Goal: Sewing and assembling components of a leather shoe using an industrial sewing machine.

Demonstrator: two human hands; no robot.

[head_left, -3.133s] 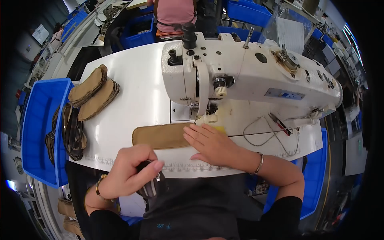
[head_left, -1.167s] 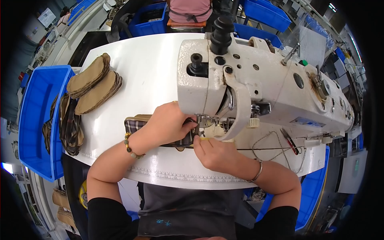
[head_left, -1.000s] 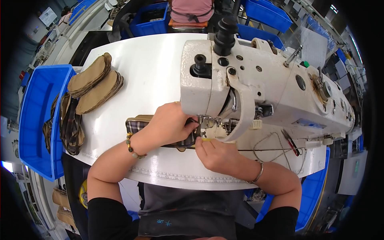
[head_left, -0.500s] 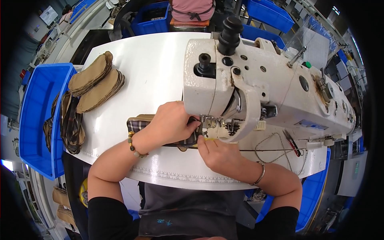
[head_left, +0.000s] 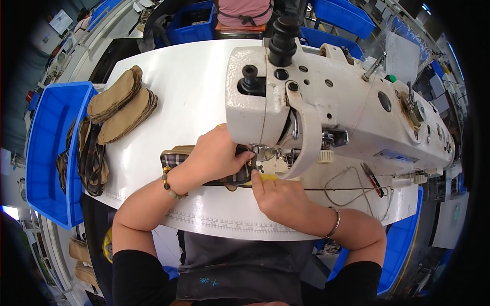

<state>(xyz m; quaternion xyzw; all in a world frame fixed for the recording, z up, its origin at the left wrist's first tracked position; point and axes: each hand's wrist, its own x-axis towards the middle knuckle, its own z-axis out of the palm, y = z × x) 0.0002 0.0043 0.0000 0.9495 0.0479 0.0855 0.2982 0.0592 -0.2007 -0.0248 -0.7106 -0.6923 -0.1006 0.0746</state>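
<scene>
From where I stand, a white table fills the middle of a busy workroom, a ruler scale along its near edge, and a person in pink sits beyond it. Left to right I count one blue bin with dark plaid cloth hanging over its side, two stacks of tan pieces, one plaid piece, one white sewing machine, one loop of cord and one pair of snips. The plaid piece lies on the table, its right end by the needle area. Across it rests the left hand, half closed; whether it pinches, I can't tell. The right hand is mostly curled, forefinger stretched to the piece's right end, its grip hidden. The machine's head and left hand block part of my view.
</scene>
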